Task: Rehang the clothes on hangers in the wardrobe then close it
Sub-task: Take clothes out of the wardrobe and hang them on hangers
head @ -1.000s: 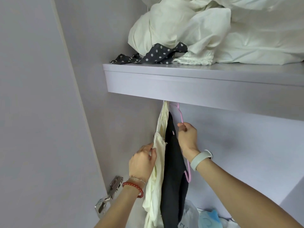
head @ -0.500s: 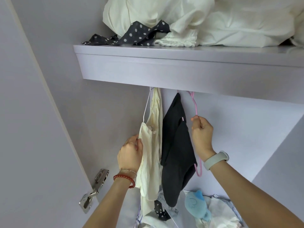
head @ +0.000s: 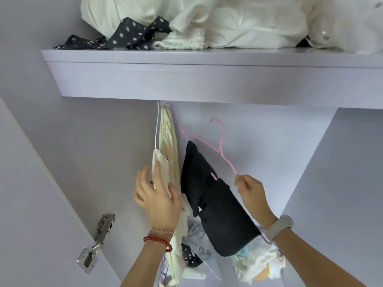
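Right hand [head: 249, 190] pinches the pink hanger [head: 222, 150], black garment [head: 209, 195] draped on it. At nine o'clock, left hand [head: 157, 195], fingers spread, presses the hanging cream garment [head: 169, 146]. Clothes heap [head: 255, 264] below is partly hidden. Shelf [head: 186, 77] at twelve o'clock holds white bedding [head: 248, 21], cut off.

Pink hanger [head: 222, 150], black garment [head: 215, 206], cream garment [head: 167, 154], polka-dotted dark cloth [head: 128, 36], lilac wardrobe shelf [head: 207, 79]

shelf [head: 207, 79] sits way above both hands; hanging top [head: 167, 141] by the left hand [head: 159, 195]; hanger [head: 219, 146] up from the right hand [head: 250, 191]; hinge [head: 97, 235] lower left
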A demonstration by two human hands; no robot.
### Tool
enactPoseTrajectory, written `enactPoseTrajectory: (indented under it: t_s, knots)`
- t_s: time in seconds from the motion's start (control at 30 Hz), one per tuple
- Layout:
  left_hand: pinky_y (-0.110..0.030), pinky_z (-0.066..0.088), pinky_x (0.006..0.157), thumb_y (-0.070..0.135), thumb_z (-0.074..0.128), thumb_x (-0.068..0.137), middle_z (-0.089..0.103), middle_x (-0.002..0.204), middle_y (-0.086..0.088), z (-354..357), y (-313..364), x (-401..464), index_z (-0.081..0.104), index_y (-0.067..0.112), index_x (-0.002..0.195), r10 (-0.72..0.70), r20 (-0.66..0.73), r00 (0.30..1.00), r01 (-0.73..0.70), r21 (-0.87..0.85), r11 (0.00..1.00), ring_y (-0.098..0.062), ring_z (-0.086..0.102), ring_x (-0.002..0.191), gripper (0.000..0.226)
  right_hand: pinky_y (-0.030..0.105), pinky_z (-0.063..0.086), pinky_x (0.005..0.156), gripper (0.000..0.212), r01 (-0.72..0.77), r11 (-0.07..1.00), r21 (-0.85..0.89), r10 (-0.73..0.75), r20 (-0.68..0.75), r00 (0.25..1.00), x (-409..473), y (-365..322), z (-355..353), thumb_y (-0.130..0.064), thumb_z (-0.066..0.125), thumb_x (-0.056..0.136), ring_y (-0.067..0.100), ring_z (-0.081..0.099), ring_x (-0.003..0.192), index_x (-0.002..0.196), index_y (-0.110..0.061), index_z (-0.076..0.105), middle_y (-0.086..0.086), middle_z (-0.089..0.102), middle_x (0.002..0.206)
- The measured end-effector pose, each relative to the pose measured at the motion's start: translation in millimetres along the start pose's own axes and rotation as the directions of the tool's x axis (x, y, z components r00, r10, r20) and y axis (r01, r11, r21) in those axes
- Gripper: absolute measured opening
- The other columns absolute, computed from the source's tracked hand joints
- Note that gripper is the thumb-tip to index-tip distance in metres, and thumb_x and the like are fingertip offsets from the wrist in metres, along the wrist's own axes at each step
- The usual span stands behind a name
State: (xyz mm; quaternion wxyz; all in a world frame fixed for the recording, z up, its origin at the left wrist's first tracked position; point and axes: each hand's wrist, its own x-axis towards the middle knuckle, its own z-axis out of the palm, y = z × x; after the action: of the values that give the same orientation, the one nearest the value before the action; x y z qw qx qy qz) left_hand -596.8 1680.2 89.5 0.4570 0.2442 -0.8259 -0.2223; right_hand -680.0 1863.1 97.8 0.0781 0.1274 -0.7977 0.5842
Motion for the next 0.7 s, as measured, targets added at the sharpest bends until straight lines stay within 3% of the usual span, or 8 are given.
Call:
enactPoseTrajectory:
  t_s: [0.1,0.17,0.23,0.33,0.43,0.5,0.6,0.7]
  knots:
    - [-0.054,0.030,0.099,0.010,0.051,0.080,0.044,0.132,-0.020,1.8,4.8,-30.4,0.041,0.015,0.127,0.161,0.064,0.985,-0.156,-0.074,0.985,-0.036,0.035,0.126,0.048,0.026,0.030,0.052,0.039,-0.114,0.985,-0.127,0.115,0.002,0.993,-30.3,29.0,-13.1,-0.016,0.050,0.092,0.020,0.032,0.052,0.061,0.006,0.051,0.010,0.039,0.052]
    - [-0.050,0.036,0.097,0.020,0.041,0.085,0.050,0.126,-0.016,5.9,5.7,-49.0,0.046,0.014,0.124,0.221,0.207,0.953,-0.188,-0.166,0.968,-0.034,0.043,0.120,0.040,0.025,0.031,0.052,0.045,-0.184,0.967,-0.177,0.180,-0.041,0.983,-56.5,47.2,-27.1,-0.022,0.051,0.092,0.017,0.034,0.049,0.054,0.002,0.048,0.007,0.040,0.049]
    - [-0.046,0.039,0.096,0.020,0.044,0.090,0.054,0.123,-0.013,12.9,6.4,-70.2,0.052,0.009,0.123,0.246,0.411,0.878,-0.152,-0.249,0.957,-0.034,0.049,0.117,0.035,0.023,0.033,0.052,0.048,-0.285,0.941,-0.180,0.270,-0.105,0.957,-87.2,64.9,-48.4,-0.026,0.052,0.091,0.013,0.039,0.046,0.047,-0.009,0.048,-0.001,0.044,0.044]
    - [-0.041,0.029,0.110,0.026,0.045,0.095,0.043,0.141,-0.006,29.5,12.9,-108.1,0.044,0.016,0.134,0.266,0.680,0.683,-0.117,-0.257,0.959,-0.024,0.035,0.133,0.041,0.026,0.034,0.055,0.054,-0.412,0.886,-0.215,0.381,-0.170,0.909,-138.7,84.8,-87.0,-0.029,0.053,0.091,0.012,0.042,0.046,0.037,-0.024,0.045,-0.006,0.044,0.037]
    - [-0.039,0.019,0.115,0.030,0.042,0.096,0.032,0.148,-0.003,43.4,32.4,-158.6,0.035,0.020,0.140,0.395,0.789,0.471,-0.191,-0.346,0.919,-0.021,0.024,0.140,0.045,0.024,0.035,0.052,0.055,-0.507,0.826,-0.244,0.454,-0.244,0.857,-192.3,94.1,-124.4,-0.032,0.052,0.089,0.012,0.041,0.042,0.035,-0.024,0.048,-0.005,0.042,0.037]
    - [-0.041,0.019,0.114,0.026,0.042,0.096,0.038,0.145,-0.001,44.8,51.3,-196.7,0.040,0.022,0.137,0.482,0.822,0.302,-0.180,-0.448,0.876,-0.022,0.028,0.138,0.040,0.029,0.038,0.054,0.051,-0.554,0.799,-0.234,0.489,-0.283,0.825,-229.9,97.3,-144.7,-0.033,0.051,0.090,0.012,0.043,0.044,0.040,-0.025,0.051,0.001,0.046,0.042]
    - [-0.049,0.036,0.100,0.020,0.051,0.093,0.065,0.111,0.001,39.0,76.7,-245.2,0.066,0.018,0.107,0.617,0.775,0.135,-0.078,-0.613,0.786,-0.020,0.055,0.110,0.020,0.017,0.030,0.049,0.050,-0.647,0.752,-0.124,0.573,-0.362,0.735,-292.3,97.4,-166.5,-0.033,0.050,0.091,0.005,0.035,0.040,0.042,-0.022,0.050,-0.004,0.042,0.041]
    - [-0.043,0.045,0.087,0.023,0.055,0.088,0.055,0.079,0.020,27.8,100.4,-282.6,0.062,0.023,0.073,0.734,0.679,0.015,-0.007,-0.734,0.679,-0.009,0.055,0.075,0.016,0.019,0.032,0.050,0.054,-0.741,0.672,0.011,0.663,-0.455,0.595,-358.0,93.3,-175.6,-0.029,0.049,0.092,0.008,0.035,0.040,0.038,-0.021,0.050,-0.006,0.041,0.039]
